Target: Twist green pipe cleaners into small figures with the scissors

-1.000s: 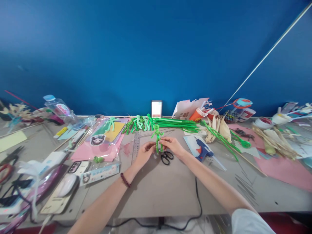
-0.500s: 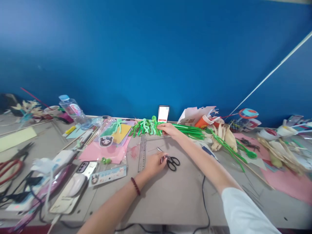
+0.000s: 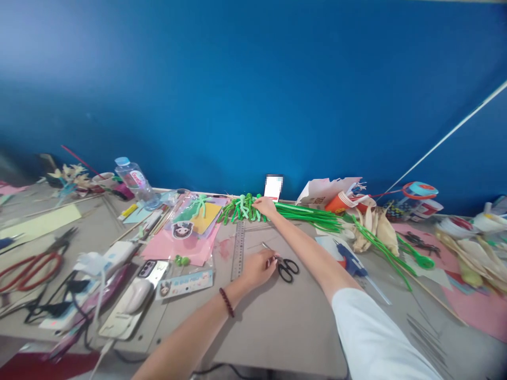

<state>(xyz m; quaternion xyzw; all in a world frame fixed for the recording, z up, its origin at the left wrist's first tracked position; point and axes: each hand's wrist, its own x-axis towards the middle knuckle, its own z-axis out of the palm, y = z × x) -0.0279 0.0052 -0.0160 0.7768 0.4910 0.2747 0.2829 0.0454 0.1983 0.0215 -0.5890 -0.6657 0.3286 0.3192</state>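
My left hand (image 3: 260, 268) rests on the table with its fingers curled together, over the middle of a pair of black-handled scissors (image 3: 288, 270). What the fingers enclose is hidden. Stretched to the back, my right hand (image 3: 265, 207) has its fingertips pinched at the top of a light green pipe-cleaner piece (image 3: 255, 213). Beside it lie several bent green pipe-cleaner pieces (image 3: 233, 209). A bundle of long green pipe cleaners (image 3: 311, 215) extends to the right, partly behind my right wrist. A clear ruler (image 3: 238, 250) lies left of my left hand.
A phone (image 3: 273, 187) leans on the blue wall. At left are coloured papers (image 3: 180, 248), a bottle (image 3: 137, 182), a power bank (image 3: 132, 301) and red-handled scissors (image 3: 34, 270). Corn husks (image 3: 386, 235), a blue glue gun (image 3: 350, 261) and paper cups (image 3: 338, 202) occupy the right.
My right hand has moved left along the green pieces, to the phone's left side. My left hand stays at the scissors. The view has turned slightly left, showing more of the glue gun.
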